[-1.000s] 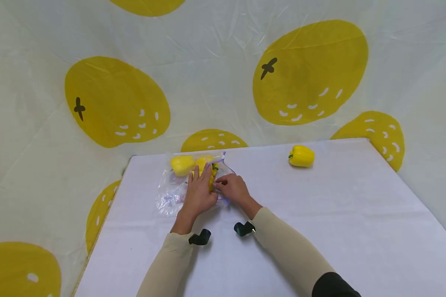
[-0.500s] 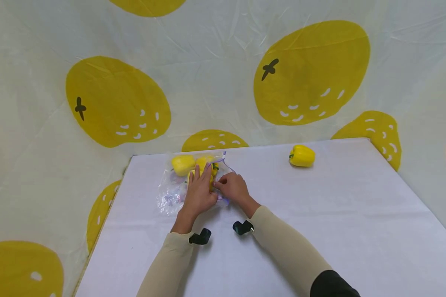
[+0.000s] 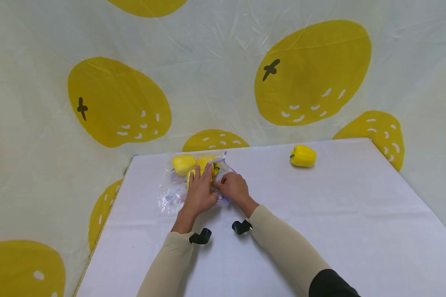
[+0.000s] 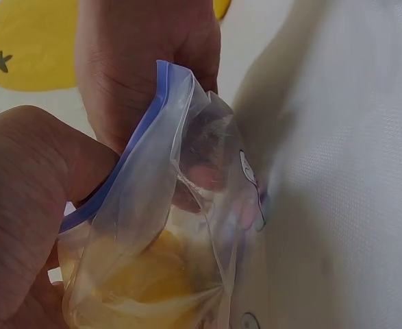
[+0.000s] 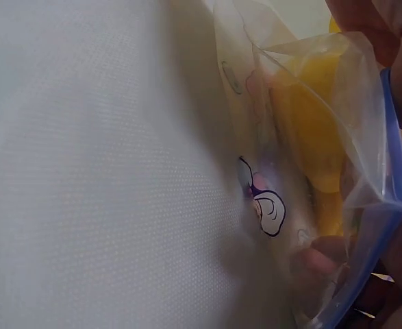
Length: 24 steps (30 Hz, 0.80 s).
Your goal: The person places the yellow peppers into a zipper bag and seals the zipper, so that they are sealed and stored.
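Note:
A clear zip bag [image 3: 169, 198] with a blue-purple zip strip [image 4: 142, 130] lies at the table's back left. Inside are yellow bell peppers; one bell pepper [image 3: 183, 165] shows at the upper left, another bell pepper [image 3: 215, 167] with a green stem beside it. My left hand [image 3: 199, 193] lies over the bag and a third pepper, fingers straight, thumb at the zip strip. My right hand [image 3: 235, 189] grips the bag at its mouth with curled fingers. Its fingertips [image 5: 317, 262] show through the plastic in the right wrist view, close to yellow pepper flesh.
One more yellow bell pepper [image 3: 303, 156] lies apart on the white-covered table [image 3: 330, 214], near the back edge on the right. Behind the table hangs a pale sheet [image 3: 208, 74] printed with big yellow fruit.
My right hand and forearm have shifted very slightly left. My left hand stays over the bag, and the peppers look unmoved.

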Each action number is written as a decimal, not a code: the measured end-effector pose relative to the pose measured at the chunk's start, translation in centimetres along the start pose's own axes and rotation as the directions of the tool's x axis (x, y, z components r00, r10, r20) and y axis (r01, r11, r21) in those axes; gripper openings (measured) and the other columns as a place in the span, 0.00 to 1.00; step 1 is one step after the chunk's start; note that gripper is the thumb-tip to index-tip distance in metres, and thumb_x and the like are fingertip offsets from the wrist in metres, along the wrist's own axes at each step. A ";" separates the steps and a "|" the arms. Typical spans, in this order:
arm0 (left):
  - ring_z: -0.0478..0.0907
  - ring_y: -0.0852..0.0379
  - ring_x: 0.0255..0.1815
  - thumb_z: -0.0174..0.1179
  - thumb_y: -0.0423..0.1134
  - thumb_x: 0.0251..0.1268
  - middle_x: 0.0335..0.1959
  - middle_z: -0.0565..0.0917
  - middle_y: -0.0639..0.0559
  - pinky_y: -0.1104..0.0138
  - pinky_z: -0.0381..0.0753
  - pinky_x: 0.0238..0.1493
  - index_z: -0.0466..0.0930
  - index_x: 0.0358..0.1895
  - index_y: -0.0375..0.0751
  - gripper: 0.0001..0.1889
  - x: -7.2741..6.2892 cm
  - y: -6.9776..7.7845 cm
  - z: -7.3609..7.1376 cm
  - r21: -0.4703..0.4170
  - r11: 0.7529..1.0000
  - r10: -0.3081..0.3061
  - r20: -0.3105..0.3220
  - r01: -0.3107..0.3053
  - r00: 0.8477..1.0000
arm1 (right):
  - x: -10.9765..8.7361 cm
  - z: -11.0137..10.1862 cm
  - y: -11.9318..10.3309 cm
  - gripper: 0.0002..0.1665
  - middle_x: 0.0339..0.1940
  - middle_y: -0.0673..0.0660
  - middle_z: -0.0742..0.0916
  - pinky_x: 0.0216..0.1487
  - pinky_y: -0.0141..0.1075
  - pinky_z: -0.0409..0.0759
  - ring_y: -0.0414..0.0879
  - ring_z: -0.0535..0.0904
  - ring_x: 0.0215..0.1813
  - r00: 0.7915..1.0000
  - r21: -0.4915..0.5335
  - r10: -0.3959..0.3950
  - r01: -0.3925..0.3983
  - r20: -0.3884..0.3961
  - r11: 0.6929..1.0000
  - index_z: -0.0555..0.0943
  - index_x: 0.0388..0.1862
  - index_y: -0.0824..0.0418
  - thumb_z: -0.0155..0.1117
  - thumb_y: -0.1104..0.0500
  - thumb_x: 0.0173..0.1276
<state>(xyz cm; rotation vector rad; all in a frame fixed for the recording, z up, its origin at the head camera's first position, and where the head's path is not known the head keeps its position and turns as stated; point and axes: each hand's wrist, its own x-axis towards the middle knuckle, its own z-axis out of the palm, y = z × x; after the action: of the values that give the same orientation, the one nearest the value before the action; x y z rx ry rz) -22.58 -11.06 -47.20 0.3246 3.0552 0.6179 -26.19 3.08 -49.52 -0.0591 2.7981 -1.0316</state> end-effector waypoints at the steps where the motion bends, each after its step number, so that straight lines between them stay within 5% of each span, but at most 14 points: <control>1: 0.39 0.37 0.89 0.65 0.38 0.55 0.87 0.53 0.48 0.41 0.37 0.87 0.51 0.85 0.41 0.51 0.0 0.0 0.0 -0.003 1.000 0.005 -0.002 -0.005 1.000 | 0.0 0.0 0.0 0.24 0.27 0.53 0.88 0.29 0.32 0.72 0.46 0.79 0.30 1.000 0.001 -0.002 0.002 -0.002 1.000 0.89 0.34 0.59 0.72 0.38 0.67; 13: 0.37 0.37 0.89 0.66 0.38 0.56 0.88 0.52 0.49 0.42 0.35 0.87 0.49 0.85 0.41 0.52 0.1 0.3 0.0 -0.016 1.000 -0.010 0.023 0.010 1.000 | 0.2 -0.9 2.1 0.10 0.38 0.53 0.92 0.51 0.43 0.85 0.49 0.83 0.42 0.983 0.168 -0.082 0.110 -0.165 0.980 0.91 0.42 0.57 0.73 0.52 0.69; 24: 0.35 0.39 0.90 0.66 0.38 0.55 0.88 0.50 0.50 0.44 0.32 0.88 0.47 0.86 0.42 0.53 0.2 0.4 0.0 -0.015 0.999 -0.039 0.040 0.040 0.998 | 0.6 -3.8 4.6 0.10 0.42 0.58 0.93 0.53 0.47 0.86 0.52 0.86 0.45 0.960 0.247 -0.075 0.144 -0.269 0.958 0.90 0.47 0.61 0.70 0.60 0.70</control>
<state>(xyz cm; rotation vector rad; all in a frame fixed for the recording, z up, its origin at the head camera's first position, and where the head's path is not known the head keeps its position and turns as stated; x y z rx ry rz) -22.74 -10.65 -47.09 0.2725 3.0099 0.6252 -27.30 9.00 -49.71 -0.0535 2.8777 -1.5345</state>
